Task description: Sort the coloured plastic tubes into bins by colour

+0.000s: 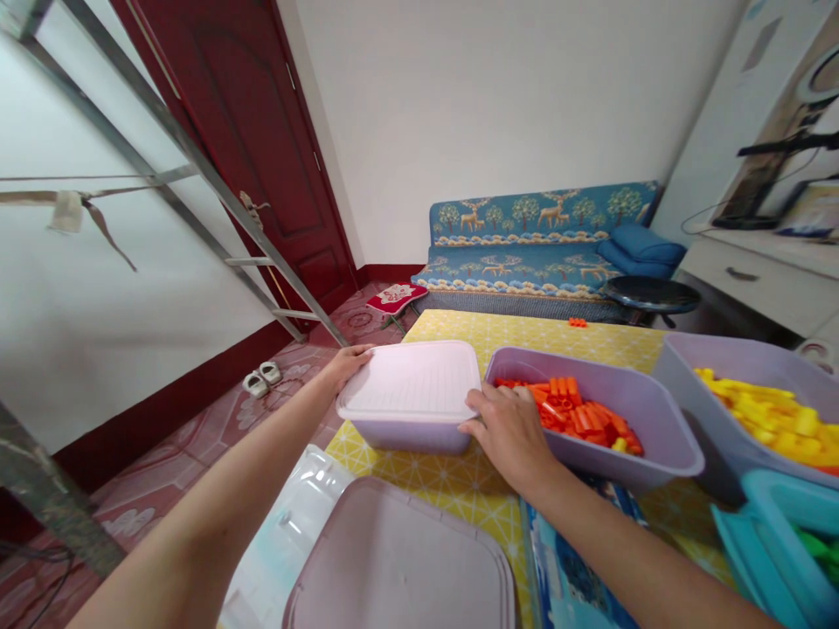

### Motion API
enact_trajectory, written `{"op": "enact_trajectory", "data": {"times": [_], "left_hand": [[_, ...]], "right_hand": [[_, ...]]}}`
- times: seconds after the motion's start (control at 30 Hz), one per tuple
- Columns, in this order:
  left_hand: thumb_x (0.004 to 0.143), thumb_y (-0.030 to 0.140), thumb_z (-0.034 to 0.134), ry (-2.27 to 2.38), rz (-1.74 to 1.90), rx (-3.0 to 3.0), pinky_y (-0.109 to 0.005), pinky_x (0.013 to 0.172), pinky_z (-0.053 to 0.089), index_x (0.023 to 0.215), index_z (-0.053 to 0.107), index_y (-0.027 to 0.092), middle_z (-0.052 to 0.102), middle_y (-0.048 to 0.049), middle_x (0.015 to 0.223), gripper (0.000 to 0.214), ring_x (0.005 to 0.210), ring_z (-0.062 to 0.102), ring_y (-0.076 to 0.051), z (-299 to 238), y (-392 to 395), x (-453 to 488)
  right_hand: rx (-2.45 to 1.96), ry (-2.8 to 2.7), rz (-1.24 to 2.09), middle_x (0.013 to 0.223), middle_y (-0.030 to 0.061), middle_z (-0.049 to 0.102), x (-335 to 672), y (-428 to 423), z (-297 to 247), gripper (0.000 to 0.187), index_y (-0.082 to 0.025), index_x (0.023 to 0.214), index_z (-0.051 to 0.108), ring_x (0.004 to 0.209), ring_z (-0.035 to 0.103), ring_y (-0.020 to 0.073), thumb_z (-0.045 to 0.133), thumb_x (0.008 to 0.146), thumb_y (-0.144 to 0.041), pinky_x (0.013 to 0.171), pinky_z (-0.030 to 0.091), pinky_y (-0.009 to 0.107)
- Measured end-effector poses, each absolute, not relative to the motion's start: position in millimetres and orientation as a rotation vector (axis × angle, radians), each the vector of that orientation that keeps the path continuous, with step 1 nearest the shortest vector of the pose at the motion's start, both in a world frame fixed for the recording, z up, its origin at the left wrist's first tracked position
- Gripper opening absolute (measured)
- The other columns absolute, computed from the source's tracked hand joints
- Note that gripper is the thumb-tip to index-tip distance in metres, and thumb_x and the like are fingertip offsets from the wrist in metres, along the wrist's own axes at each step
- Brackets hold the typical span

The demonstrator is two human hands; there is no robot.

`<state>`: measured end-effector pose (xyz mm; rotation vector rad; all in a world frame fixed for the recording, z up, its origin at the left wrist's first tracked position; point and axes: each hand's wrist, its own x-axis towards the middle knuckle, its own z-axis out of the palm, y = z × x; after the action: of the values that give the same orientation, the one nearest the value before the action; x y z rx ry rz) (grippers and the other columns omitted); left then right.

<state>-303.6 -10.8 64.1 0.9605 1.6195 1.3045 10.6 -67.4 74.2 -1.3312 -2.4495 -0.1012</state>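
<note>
A pale pink lid (412, 380) lies over a small purple storage box (412, 437) on the table. My left hand (350, 362) is closed on the lid's left edge near its far corner, fingers bent over the rim. At the lid's near right corner, my right hand (508, 428) grips the rim, thumb low and fingers on the edge. Close beside that hand stands an open purple bin (655, 428) with orange plastic pieces (577, 411) in it. The inside of the lidded box is hidden.
A larger loose lid (406, 559) and a clear plastic tray (281, 533) lie nearer me. A blue packet (577, 559) sits under my right forearm. At right stand a bin of yellow pieces (773, 411) and a teal container (780, 533). A metal ladder (216, 192) leans at left.
</note>
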Motion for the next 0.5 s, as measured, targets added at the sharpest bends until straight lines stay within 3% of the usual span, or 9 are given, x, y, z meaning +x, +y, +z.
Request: {"op": "enact_trajectory", "data": {"times": [0.13,0.3,0.43,0.5], "left_hand": [[0.075,0.011,0.067,1.628,1.364,0.869,-0.023,0.052,0.050,0.101,0.069,0.009,0.071,-0.0050,0.067,0.026,0.051,0.062,-0.013,60,-13,-311],[0.080,0.003,0.055,1.591,1.401,0.773,-0.026,0.059,0.055,0.116,0.063,0.010,0.073,-0.0083,0.078,0.037,0.058,0.066,-0.015,57,-18,-314],[0.080,0.000,0.051,1.544,1.400,0.747,-0.027,0.061,0.056,0.121,0.060,0.009,0.073,-0.0107,0.082,0.042,0.059,0.067,-0.015,59,-23,-313],[0.079,0.000,0.052,1.514,1.392,0.745,-0.028,0.061,0.057,0.123,0.058,0.009,0.073,-0.0112,0.084,0.046,0.059,0.067,-0.016,60,-25,-312]], "right_hand": [[-1.321,-2.440,-0.127,0.097,0.0040,0.067,7,-56,73,0.023,-0.023,0.090,0.062,0.093,0.055,0.0245,0.071,0.077,-0.040,0.079,0.029,0.036],[-1.325,-2.479,-0.176,0.103,0.0079,0.068,-1,-30,77,0.027,-0.021,0.096,0.063,0.098,0.056,0.0279,0.070,0.077,-0.039,0.080,0.031,0.038],[-1.385,-2.542,0.067,0.099,0.0073,0.071,-4,-2,85,0.035,-0.024,0.098,0.066,0.098,0.060,0.0306,0.059,0.079,-0.053,0.079,0.036,0.041],[-1.440,-2.495,0.213,0.106,0.0056,0.070,-6,10,87,0.034,-0.027,0.104,0.066,0.101,0.061,0.0289,0.057,0.080,-0.050,0.080,0.038,0.039]]}}
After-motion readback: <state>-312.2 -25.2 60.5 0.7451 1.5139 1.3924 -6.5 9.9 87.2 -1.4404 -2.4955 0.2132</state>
